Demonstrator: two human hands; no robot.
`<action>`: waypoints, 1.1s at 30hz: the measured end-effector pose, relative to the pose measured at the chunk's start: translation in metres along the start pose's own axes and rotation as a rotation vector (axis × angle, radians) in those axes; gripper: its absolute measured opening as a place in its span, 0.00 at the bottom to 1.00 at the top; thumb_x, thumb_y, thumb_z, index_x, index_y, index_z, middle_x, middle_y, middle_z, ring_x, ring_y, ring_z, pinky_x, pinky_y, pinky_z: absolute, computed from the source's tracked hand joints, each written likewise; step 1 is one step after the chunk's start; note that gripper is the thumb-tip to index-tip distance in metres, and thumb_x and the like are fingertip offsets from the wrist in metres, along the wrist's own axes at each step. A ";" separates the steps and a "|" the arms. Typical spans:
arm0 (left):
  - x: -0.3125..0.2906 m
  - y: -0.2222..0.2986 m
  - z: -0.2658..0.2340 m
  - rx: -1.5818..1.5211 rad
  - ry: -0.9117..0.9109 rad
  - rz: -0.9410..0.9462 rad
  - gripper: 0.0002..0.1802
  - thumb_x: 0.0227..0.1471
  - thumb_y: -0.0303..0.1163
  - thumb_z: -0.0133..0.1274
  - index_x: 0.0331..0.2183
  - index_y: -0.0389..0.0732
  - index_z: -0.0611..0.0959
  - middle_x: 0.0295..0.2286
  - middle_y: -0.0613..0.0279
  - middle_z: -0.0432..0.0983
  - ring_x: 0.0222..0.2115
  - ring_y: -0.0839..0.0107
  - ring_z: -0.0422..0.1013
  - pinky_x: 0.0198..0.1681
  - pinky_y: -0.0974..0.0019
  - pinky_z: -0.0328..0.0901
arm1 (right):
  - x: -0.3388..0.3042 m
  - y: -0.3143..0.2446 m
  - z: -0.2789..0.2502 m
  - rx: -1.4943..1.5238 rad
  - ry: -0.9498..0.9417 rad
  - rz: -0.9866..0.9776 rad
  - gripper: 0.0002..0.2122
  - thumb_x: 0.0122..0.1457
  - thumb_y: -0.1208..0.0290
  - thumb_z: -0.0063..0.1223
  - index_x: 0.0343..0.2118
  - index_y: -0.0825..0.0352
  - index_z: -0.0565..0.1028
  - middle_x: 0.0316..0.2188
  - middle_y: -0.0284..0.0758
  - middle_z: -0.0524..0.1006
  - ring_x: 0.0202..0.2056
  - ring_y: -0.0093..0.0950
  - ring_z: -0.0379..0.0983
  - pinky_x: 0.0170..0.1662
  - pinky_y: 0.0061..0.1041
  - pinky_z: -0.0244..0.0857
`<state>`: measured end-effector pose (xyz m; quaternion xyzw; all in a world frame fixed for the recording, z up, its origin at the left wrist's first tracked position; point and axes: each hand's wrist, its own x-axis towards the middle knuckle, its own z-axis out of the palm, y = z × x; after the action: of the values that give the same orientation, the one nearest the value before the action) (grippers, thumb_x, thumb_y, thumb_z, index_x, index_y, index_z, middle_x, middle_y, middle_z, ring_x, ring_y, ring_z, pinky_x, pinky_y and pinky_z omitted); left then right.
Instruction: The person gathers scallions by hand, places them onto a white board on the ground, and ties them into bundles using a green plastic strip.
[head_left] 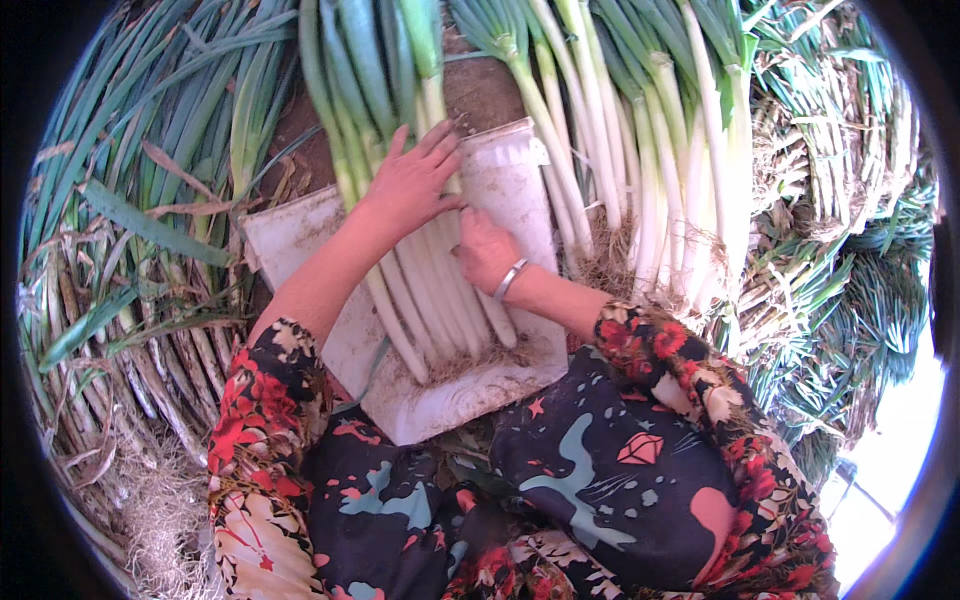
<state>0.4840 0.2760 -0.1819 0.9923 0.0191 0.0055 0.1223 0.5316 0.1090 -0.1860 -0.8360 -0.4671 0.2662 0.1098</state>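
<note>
So, a bunch of long, smooth leek-like stalks with white shanks and green tops (435, 295) is being lined up on a dirt-smeared white board (530, 225), right under and just below the left grip (412, 185). That grip is laid over the stalks with the fingers loosely spread, not squeezed shut. The right grip (488, 252) is curled up against the bunch's right edge, with its fingers drawn in; whether anything is actually being pinched can't be told from here.

Progress-wise, it looks pretty decent. Past the right grip, clean white stalks with trimmed-looking shanks and root tufts (690, 200) have been laid out side by side, so that lot can probably be counted as done. The bunch under the left grip seems mostly stripped too, with only crumbs of brown soil and root bits (500, 357) left below both grips near the stalk ends. Nothing is seen tied around it, so the bundling, if any is wanted, would be yet to be done.

Plenty is left, though: off to the left of the left grip, a big heap of rough stalks with withered brown leaves and shaggy roots (180, 370) looks uncleaned.
</note>
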 end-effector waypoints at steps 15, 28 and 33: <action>-0.016 -0.008 0.016 0.000 0.029 -0.086 0.38 0.43 0.56 0.50 0.51 0.41 0.67 0.58 0.66 0.50 0.61 0.69 0.42 0.60 0.46 0.38 | 0.008 0.109 -0.084 -0.161 0.409 0.220 0.12 0.53 0.63 0.50 0.32 0.69 0.71 0.29 0.47 0.72 0.29 0.45 0.71 0.32 0.41 0.66; -0.015 -0.007 0.011 -0.041 0.031 -0.081 0.37 0.43 0.55 0.51 0.50 0.41 0.68 0.57 0.61 0.53 0.60 0.66 0.43 0.59 0.44 0.41 | 0.012 0.055 -0.201 1.301 0.153 0.266 0.14 0.45 0.70 0.54 0.34 0.72 0.69 0.27 0.36 0.73 0.26 0.25 0.70 0.30 0.21 0.67; -0.013 -0.006 0.008 -0.021 0.041 -0.065 0.38 0.43 0.55 0.51 0.50 0.40 0.68 0.57 0.61 0.53 0.60 0.66 0.43 0.59 0.45 0.41 | 0.008 0.001 -0.184 2.057 -0.388 0.363 0.19 0.55 0.57 0.53 0.41 0.63 0.62 0.25 0.33 0.69 0.21 0.22 0.65 0.20 0.19 0.62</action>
<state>0.4711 0.2791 -0.1908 0.9895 0.0535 0.0222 0.1326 0.6361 0.1269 -0.0359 -0.3415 0.1049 0.6744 0.6462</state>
